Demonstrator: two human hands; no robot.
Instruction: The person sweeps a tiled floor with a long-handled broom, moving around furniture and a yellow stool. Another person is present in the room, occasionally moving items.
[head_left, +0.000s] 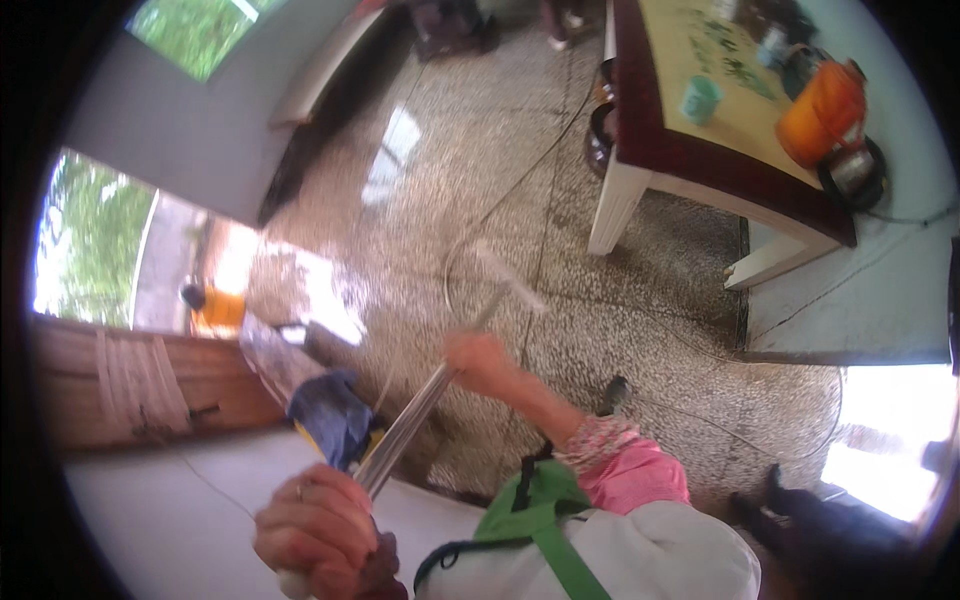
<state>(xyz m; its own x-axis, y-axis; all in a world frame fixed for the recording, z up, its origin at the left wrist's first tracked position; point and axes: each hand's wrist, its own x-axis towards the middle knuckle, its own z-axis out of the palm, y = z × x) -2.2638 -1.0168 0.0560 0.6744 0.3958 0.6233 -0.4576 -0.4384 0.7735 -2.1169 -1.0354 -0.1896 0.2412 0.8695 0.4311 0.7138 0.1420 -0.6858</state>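
Observation:
My left hand (322, 525), at the lower left with a ring on one finger, is closed round the upper part of a shiny metal pole (409, 427). Farther down the same pole, my right hand (480, 364) grips it; its arm wears a patterned cuff and a pink sleeve. The pole slants to a pale, narrow crosswise head (512, 277) at the speckled floor (420, 247). Blur leaves it uncertain whether this is a squeegee or a mop. The tip of a dark shoe (616, 394) shows beyond my right forearm.
A long cable (525, 176) loops over the floor. At upper right, a table (720, 161) bears a green cup (701, 99) and an orange jug (823, 112). Blue cloth (335, 412) lies near the wooden door (67, 382). Another person's feet (559, 39) show at the top.

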